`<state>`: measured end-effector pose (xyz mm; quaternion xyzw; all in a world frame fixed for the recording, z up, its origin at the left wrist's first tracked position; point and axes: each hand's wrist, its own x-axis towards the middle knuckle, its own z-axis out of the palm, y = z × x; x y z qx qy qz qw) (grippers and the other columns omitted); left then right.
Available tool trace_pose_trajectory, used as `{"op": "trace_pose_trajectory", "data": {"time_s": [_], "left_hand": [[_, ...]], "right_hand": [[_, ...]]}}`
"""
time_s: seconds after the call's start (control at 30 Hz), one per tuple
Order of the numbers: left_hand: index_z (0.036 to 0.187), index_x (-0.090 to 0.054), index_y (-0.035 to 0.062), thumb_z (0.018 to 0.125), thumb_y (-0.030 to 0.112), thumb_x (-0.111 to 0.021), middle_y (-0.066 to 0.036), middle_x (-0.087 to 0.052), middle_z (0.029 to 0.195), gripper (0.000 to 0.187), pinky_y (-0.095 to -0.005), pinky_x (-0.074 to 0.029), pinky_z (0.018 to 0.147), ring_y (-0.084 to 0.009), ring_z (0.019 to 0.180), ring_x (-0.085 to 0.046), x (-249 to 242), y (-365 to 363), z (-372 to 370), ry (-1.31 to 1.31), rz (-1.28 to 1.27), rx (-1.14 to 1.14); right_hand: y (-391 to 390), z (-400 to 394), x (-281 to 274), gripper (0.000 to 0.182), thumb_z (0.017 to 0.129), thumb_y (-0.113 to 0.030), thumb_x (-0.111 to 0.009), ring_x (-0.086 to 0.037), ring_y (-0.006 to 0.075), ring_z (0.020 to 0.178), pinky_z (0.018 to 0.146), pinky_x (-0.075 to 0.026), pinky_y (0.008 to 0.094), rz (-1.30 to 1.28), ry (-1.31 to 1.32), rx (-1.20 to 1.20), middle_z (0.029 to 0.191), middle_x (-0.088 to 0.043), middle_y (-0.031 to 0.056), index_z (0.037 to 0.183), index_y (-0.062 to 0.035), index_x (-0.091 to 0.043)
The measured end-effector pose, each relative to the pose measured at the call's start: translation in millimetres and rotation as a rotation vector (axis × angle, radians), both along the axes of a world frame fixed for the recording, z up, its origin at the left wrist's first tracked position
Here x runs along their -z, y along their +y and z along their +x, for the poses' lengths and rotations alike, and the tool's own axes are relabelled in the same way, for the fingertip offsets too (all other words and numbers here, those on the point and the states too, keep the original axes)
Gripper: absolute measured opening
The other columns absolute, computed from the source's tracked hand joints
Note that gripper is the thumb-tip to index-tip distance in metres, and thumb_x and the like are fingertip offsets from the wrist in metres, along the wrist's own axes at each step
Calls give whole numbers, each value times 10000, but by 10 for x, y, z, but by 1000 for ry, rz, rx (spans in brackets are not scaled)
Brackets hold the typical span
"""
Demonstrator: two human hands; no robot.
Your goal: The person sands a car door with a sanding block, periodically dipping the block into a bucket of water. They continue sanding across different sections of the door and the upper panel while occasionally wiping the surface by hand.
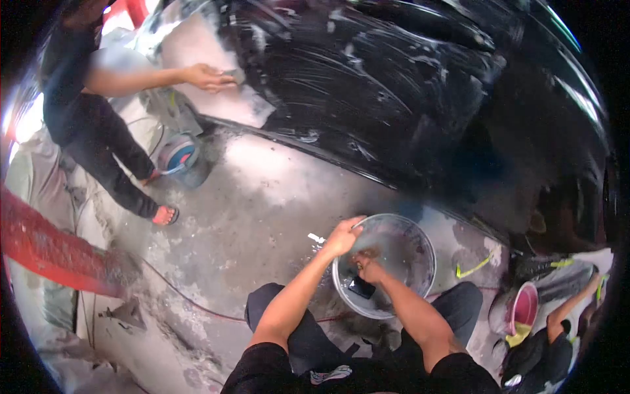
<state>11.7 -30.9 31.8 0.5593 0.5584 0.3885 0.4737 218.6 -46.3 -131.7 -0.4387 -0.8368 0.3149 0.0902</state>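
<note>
With the left hand (342, 238), gripping the upper-left rim of a round basin (425, 256), with fingers curled over the edge. With the right hand (369, 269), reaching down inside the same basin, right at a small dark block (362, 287) near the wall closest to the body. Cannot tell whether clenched around that block or merely touching it. Bent over the basin, just before spread knees (463, 308), above a stained floor (230, 246). Facing a glossy black panel (420, 105) streaked with whitish smears. At left, accompanied by a standing person (79, 134) in dark clothes, near a bucket (187, 172). At right, near a pink bucket (524, 307) and another person (545, 351).
</note>
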Motion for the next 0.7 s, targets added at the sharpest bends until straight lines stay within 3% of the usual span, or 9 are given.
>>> {"op": "trace_pose_trajectory", "data": {"time_s": [0.07, 0.2, 0.3, 0.4, 0.47, 0.57, 0.6, 0.67, 0.7], "left_hand": [[1474, -607, 13, 1058, 159, -599, -206, -649, 1473, 441, -394, -430, 1179, -320, 1387, -599, 173, 49, -5, -79, -2, 33], [1451, -626, 8, 1043, 146, -616, -209, -648, 1469, 430, -404, -447, 1162, -330, 1374, -609, 242, 72, -23, -55, 54, 51], [1433, -637, 2, 1005, 113, -633, -216, -662, 1445, 442, -402, -465, 1141, -332, 1348, -628, 291, 104, -55, -137, 102, 88], [1446, -631, 17, 1012, 125, -633, -199, -677, 1431, 447, -381, -446, 1147, -287, 1332, -622, 227, 98, -75, -88, 100, 97], [1455, -626, 23, 1002, 124, -633, -214, -665, 1441, 464, -395, -444, 1157, -323, 1346, -616, 188, 107, -99, -135, 69, 104], [1466, -617, 30, 996, 134, -626, -228, -645, 1458, 482, -428, -430, 1180, -374, 1374, -587, 171, 91, -114, -26, 71, 104], [1470, -612, 32, 995, 143, -620, -235, -630, 1471, 488, -443, -421, 1190, -392, 1385, -569, 203, 102, -116, -32, 100, 120], [1475, -607, 34, 994, 152, -614, -241, -616, 1484, 495, -458, -411, 1201, -411, 1397, -550, 259, 139, -112, -36, 129, 137], [1471, -612, 37, 994, 149, -613, -239, -618, 1478, 489, -456, -412, 1199, -411, 1401, -546, 317, 167, -95, -58, 148, 131]], "right_hand": [[-48, -51, -128, 527, 826, -187, -677, -672, 445, 1201, 1040, -530, 503, -247, -279, -122, 1229, -726, 245, 1347, -116, -663], [-151, -22, -34, 540, 823, -235, -663, -687, 440, 1181, 1036, -539, 499, -319, -531, -343, 1277, -717, 243, 1350, -121, -689], [-47, 86, 196, 536, 826, -234, -639, -684, 424, 1201, 1050, -532, 487, -368, -490, -301, 1328, -705, 231, 1343, -114, -711], [219, 292, 596, 549, 825, -157, -616, -683, 411, 1218, 1066, -525, 473, -184, -311, -396, 1331, -703, 240, 1363, -104, -705], [289, 373, 640, 548, 820, -87, -595, -678, 405, 1231, 1074, -520, 470, -60, 34, -223, 1317, -709, 242, 1357, -91, -706], [16, 137, -546, 578, 816, -63, -601, -682, 415, 1215, 1064, -526, 483, -204, -157, -153, 1296, -717, 243, 1386, -98, -685], [-32, 149, -607, 578, 816, -63, -601, -682, 415, 1215, 1064, -526, 483, -207, -160, -160, 1296, -717, 243, 1386, -98, -685], [-118, 167, -673, 576, 869, -137, -669, -679, 441, 1197, 1036, -548, 501, -174, -556, -278, 1282, -714, 243, 1442, -145, -622], [-163, 176, -673, 576, 869, -137, -669, -679, 441, 1197, 1036, -548, 501, -176, -558, -277, 1282, -714, 243, 1442, -145, -622]]}}
